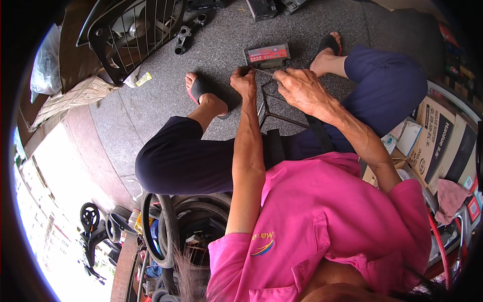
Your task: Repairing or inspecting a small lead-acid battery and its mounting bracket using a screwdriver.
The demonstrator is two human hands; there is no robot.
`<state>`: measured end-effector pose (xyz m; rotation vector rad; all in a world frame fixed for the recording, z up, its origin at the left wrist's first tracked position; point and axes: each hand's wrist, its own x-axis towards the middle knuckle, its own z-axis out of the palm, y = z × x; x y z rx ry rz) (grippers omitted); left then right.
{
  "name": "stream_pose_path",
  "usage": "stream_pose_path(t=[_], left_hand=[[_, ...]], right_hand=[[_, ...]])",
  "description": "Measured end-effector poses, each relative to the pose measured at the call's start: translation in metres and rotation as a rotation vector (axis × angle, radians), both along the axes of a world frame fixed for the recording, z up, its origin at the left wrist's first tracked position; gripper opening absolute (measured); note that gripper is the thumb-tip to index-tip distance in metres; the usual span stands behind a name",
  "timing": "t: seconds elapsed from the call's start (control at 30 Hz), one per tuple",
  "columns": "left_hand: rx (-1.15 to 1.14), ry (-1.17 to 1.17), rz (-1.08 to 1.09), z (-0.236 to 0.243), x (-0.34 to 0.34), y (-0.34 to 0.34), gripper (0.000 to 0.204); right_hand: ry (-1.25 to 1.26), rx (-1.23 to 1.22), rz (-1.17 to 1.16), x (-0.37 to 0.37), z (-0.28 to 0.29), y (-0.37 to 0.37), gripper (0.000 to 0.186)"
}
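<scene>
My left hand (244, 80) is closed in a pinch just below a grey rectangular case with a red label (267, 52); what it holds is too small to name. My right hand (299, 90), to its right, has its fingers curled on a thin metal rod (264, 71), which reaches across toward my left fingertips. Beneath both hands, between my sandalled feet, a dark, thin-barred metal frame (282, 118) shows on the speckled floor, partly hidden by my right hand and arm.
A barred black basket (116, 35) and metal part (182, 40) lie upper left. Dark units (260, 9) sit behind the case. Tyres (161, 241) and wheeled gear (90, 217) crowd lower left; cardboard boxes (435, 141) and a pink rag (450, 199) are at right.
</scene>
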<state>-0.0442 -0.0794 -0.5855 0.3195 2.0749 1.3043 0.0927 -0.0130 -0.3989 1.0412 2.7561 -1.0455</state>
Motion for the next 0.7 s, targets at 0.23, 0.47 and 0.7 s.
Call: stream_pose_path(t=[0.23, 0.47, 0.7], left_hand=[[-0.039, 0.048, -0.062, 0.0016, 0.0032, 0.0035, 0.015], [-0.028, 0.065, -0.069, -0.0016, -0.0007, -0.0008, 0.015], [-0.032, 0.021, -0.047, -0.001, -0.0014, -0.0009, 0.016]], right_hand=[[0.139, 0.117, 0.015, 0.0018, -0.0047, 0.0003, 0.015], [-0.003, 0.005, 0.059, -0.0004, 0.0032, 0.0, 0.022], [-0.02, -0.002, 0.035, -0.0018, 0.0015, -0.0009, 0.022]])
